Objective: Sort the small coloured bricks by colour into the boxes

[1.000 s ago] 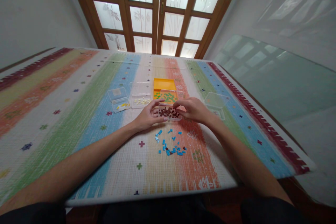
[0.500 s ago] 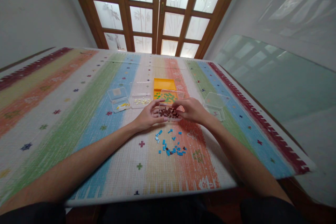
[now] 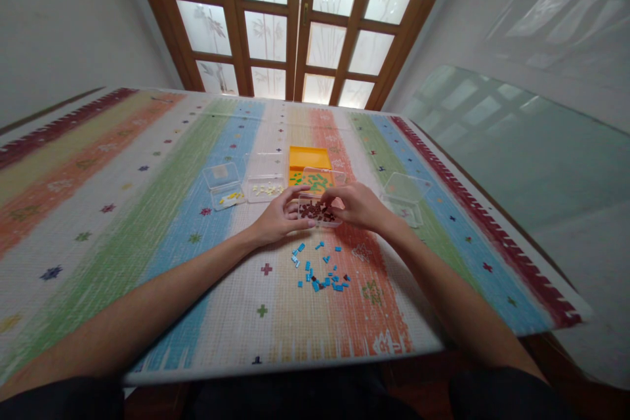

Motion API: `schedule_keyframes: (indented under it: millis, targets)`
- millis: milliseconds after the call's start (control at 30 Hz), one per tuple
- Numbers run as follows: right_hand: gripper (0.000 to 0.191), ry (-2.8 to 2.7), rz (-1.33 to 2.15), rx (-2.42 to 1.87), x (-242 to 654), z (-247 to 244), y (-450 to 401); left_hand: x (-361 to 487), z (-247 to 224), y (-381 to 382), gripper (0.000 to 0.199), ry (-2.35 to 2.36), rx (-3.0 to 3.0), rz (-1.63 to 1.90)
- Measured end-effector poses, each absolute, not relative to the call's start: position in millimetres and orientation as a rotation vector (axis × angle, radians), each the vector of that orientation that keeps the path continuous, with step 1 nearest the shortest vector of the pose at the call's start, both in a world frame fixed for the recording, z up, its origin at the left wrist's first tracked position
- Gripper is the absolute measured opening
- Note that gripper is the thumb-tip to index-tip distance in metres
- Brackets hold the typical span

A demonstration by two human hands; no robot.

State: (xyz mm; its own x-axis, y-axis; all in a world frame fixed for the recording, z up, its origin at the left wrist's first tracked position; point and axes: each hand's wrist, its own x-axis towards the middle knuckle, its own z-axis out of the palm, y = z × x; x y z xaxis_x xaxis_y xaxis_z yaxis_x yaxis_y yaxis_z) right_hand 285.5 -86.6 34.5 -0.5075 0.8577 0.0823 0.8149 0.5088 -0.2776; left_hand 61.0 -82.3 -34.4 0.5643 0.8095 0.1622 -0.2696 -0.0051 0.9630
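Note:
My left hand (image 3: 281,217) grips the left side of a small clear plastic box (image 3: 325,224), thumb along the near wall and fingers round the far side. Inside lie many small dark brown pieces (image 3: 311,209), like tiny building bricks. My right hand (image 3: 360,206) reaches over the box's right end, its fingertips bent together among the brown pieces. Whatever it pinches is hidden. Nearer to me, loose blue pieces (image 3: 315,286) are scattered on the tablecloth, with a few brown ones (image 3: 346,277) among them.
Behind the box stands an open orange case (image 3: 309,157) with green pieces (image 3: 319,182). Left of it are a clear box of cream pieces (image 3: 266,189) and another clear box with yellow pieces (image 3: 231,198). An open clear box (image 3: 409,211) sits to the right on the striped tablecloth (image 3: 197,315).
My right fingertips have shifted slightly left over the brown pieces. My left hand and the box stay in place.

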Motion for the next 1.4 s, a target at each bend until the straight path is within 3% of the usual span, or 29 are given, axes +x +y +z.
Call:
schedule_keyframes:
  millis: [633,1067,1400]
  targets:
    - [0.021,-2.580,0.309,-1.298,287,30,-85,62,-39,-79,0.073,0.494,1.354,0.935]
    - [0.017,-2.493,0.107,-1.326,290,25,-88,62,-40,-78,0.076,0.499,1.332,0.930]
    - [0.015,-2.468,0.283,-1.084,297,43,-103,62,-40,-79,0.076,0.502,1.324,0.931]
